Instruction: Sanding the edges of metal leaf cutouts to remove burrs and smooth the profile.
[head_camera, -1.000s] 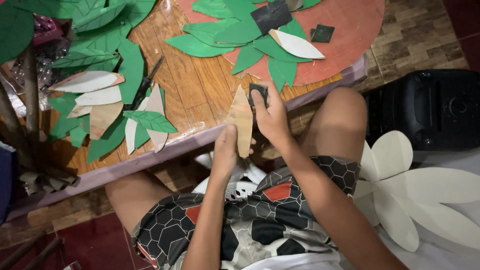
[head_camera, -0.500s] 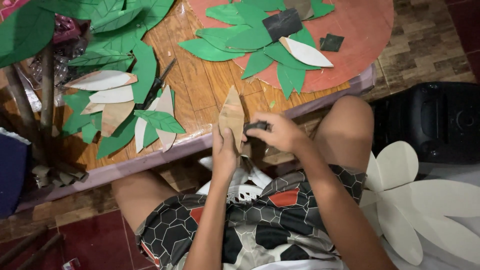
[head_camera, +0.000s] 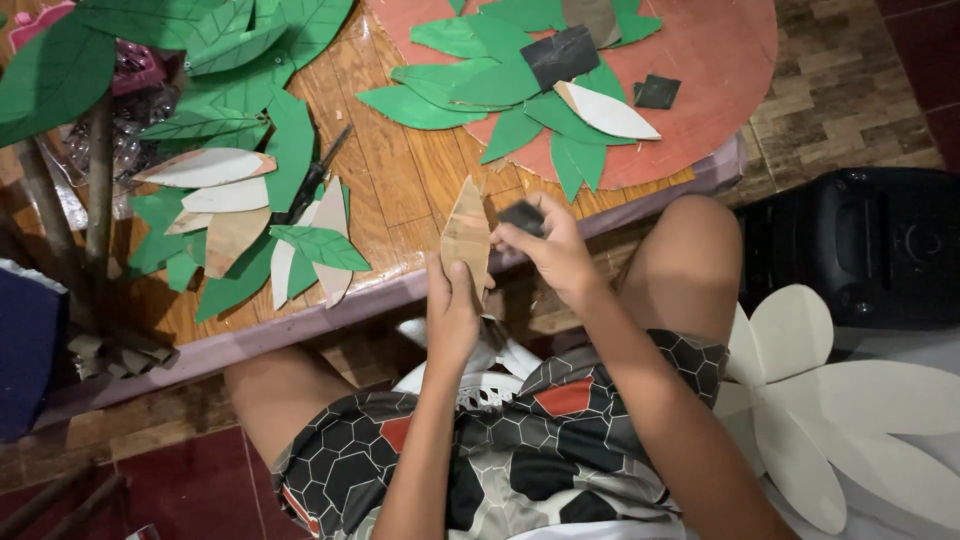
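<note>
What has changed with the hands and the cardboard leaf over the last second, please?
The right hand, gripping a small dark pad, has come off the face of the cardboard leaf and moved to its right edge. The left hand still holds the leaf upright by its lower end. The green leaves and the scissors on the table lie as before.

There are two hands, one cardboard leaf (head_camera: 466, 236) held up, two dark squares on one red disc (head_camera: 700, 120), and one black speaker (head_camera: 860, 250).
</note>
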